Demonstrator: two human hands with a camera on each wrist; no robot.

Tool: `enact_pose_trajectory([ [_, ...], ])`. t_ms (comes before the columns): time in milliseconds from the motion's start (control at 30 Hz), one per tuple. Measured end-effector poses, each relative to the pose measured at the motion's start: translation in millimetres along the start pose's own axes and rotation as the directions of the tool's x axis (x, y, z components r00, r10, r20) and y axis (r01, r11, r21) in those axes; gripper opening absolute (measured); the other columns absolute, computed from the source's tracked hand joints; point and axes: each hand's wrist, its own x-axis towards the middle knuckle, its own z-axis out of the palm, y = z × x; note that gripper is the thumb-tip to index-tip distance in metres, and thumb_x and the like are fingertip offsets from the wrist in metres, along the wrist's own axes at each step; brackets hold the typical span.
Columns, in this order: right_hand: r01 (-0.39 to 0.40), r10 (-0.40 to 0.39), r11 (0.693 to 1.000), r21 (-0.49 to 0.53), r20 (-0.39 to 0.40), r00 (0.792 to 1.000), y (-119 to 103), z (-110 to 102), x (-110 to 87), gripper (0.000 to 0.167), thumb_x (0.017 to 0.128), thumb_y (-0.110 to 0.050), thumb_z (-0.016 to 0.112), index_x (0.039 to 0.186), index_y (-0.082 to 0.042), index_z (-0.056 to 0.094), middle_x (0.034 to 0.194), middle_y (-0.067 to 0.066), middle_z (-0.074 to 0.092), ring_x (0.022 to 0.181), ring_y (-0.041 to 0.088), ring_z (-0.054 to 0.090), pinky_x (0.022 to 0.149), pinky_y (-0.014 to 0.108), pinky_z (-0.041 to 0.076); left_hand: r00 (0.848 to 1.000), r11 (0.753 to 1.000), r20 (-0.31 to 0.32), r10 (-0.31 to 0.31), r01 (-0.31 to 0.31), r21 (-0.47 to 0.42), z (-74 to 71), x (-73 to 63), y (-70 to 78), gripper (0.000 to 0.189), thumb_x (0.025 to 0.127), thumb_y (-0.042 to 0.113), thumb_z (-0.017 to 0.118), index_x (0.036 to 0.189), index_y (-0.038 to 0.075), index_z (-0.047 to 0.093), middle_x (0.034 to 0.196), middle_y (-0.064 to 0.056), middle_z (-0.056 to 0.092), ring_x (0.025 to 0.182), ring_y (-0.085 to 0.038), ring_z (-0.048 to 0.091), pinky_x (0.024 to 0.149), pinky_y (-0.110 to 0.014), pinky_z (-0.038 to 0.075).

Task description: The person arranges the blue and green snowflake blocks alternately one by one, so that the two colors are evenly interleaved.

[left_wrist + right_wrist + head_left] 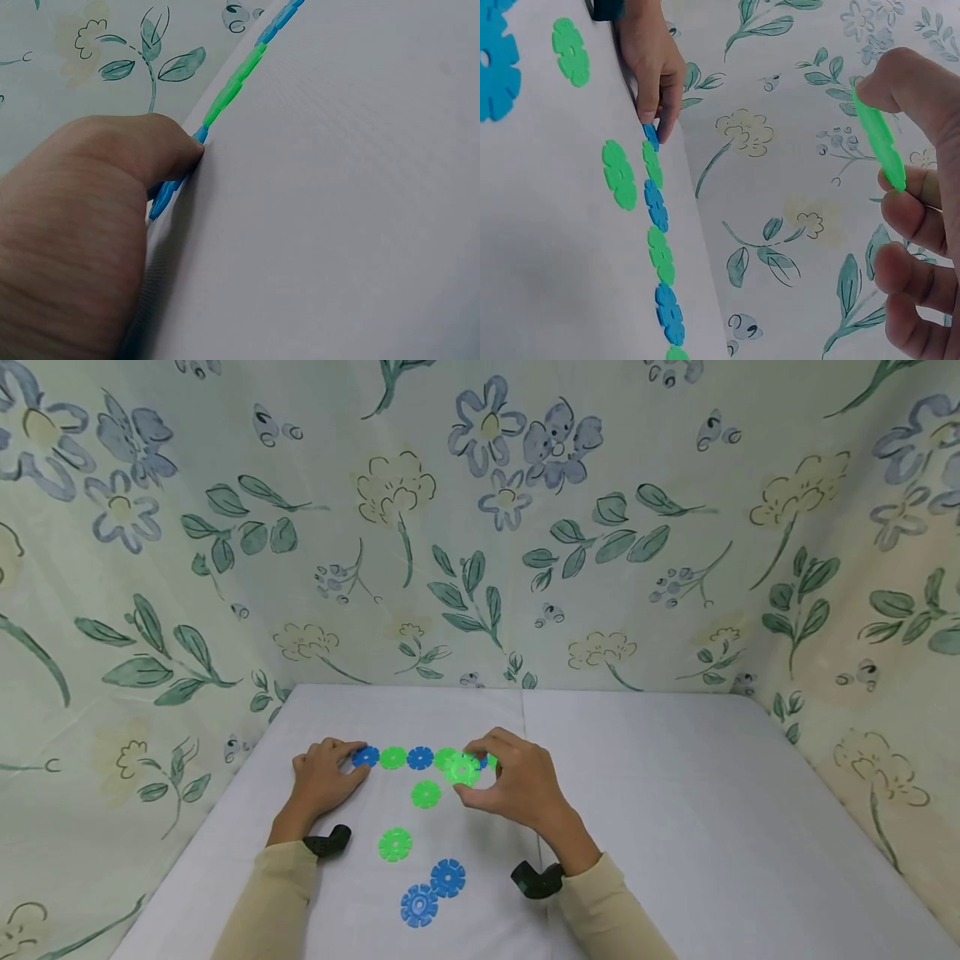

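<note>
1. Head view: a bright green, notched round plastic-looking disc (462,770) sits pinched between the thumb and fingertips of the right hand (525,781), raised off the white bench (712,827).
2. Beneath it, a row of alternating blue and green notched discs (420,758) runs left to right; the right hand is nearer its right end.
3. At its left end, the left hand (322,781) pinches a blue notched disc (365,757).
4. Nearer the person lie two loose green discs (426,794) and two blue ones (447,878).

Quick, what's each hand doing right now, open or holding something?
Left hand: closed, pinching a blue notched disc.
Right hand: closed, holding a green notched disc by its edges.
</note>
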Motion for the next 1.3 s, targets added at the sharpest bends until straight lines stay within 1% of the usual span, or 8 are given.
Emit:
enact_pose_trajectory([
  [167,-0.053,0.053,0.998,-0.03,-0.014,0.999,8,-10,1.1,0.042,0.068,-0.047,0.086,0.101,-0.022,0.075,0.087,-0.007,0.068,0.059,0.0,0.049,0.051,0.016,0.041,1.0,1.0,0.0,0.002,-0.002,0.004,1.1,0.5,-1.0,0.048,0.09,0.045,0.066,0.134,0.026,0.064,0.122,-0.012,0.06,0.115,-0.035,0.051,0.094,-0.06,0.025],
  [333,-0.081,0.078,0.995,-0.055,-0.051,0.996,16,-20,1.3,0.043,0.068,-0.045,0.087,0.101,-0.021,0.076,0.087,-0.007,0.068,0.057,0.001,0.05,0.051,0.018,0.042,1.0,1.0,-0.009,0.006,-0.006,0.005,2.0,-0.1,-1.2,0.048,0.089,0.046,0.066,0.133,0.026,0.065,0.121,-0.012,0.061,0.114,-0.036,0.052,0.093,-0.06,0.026],
  [433,-0.102,0.098,0.993,-0.052,-0.067,0.993,22,-25,0.4,0.043,0.067,-0.043,0.088,0.102,-0.02,0.076,0.087,-0.005,0.069,0.056,0.002,0.051,0.051,0.019,0.042,1.0,1.0,-0.005,0.01,-0.01,0.004,1.5,-0.5,-1.0,0.048,0.09,0.045,0.067,0.133,0.025,0.065,0.122,-0.013,0.061,0.114,-0.037,0.051,0.093,-0.061,0.025],
  [633,-0.157,0.15,0.986,-0.063,-0.096,0.984,32,-34,-0.5,0.043,0.068,-0.042,0.088,0.103,-0.019,0.076,0.087,-0.002,0.069,0.057,0.003,0.05,0.051,0.021,0.042,1.0,1.0,0.01,-0.006,0.006,0.006,1.4,0.4,-0.8,0.049,0.09,0.046,0.066,0.134,0.026,0.064,0.122,-0.012,0.06,0.115,-0.036,0.051,0.095,-0.061,0.025],
  [833,-0.178,0.168,0.982,-0.066,-0.134,0.977,40,-41,-1.0,0.043,0.068,-0.041,0.089,0.103,-0.018,0.076,0.087,-0.002,0.069,0.057,0.004,0.051,0.051,0.022,0.042,1.0,1.0,0.006,-0.004,0.005,-0.001,1.5,1.1,-0.8,0.048,0.09,0.046,0.067,0.134,0.026,0.064,0.122,-0.012,0.06,0.115,-0.036,0.051,0.094,-0.061,0.025],
  [1033,-0.189,0.175,0.979,-0.082,-0.154,0.973,47,-44,-3.0,0.045,0.068,-0.041,0.089,0.103,-0.016,0.076,0.084,-0.003,0.067,0.056,0.005,0.05,0.05,0.023,0.042,1.0,1.0,-0.004,-0.004,0.004,-0.001,1.4,1.0,0.4,0.048,0.089,0.046,0.067,0.133,0.026,0.065,0.121,-0.012,0.06,0.114,-0.036,0.051,0.094,-0.06,0.025],
  [1300,-0.213,0.196,0.974,-0.08,-0.177,0.964,56,-47,-5.4,0.045,0.067,-0.04,0.09,0.103,-0.016,0.076,0.082,-0.002,0.065,0.057,0.006,0.048,0.049,0.023,0.041,1.0,1.0,-0.001,-0.01,0.01,0.0,-0.2,-1.0,1.5,0.048,0.089,0.044,0.068,0.133,0.026,0.064,0.121,-0.012,0.06,0.115,-0.036,0.051,0.096,-0.061,0.025],
])
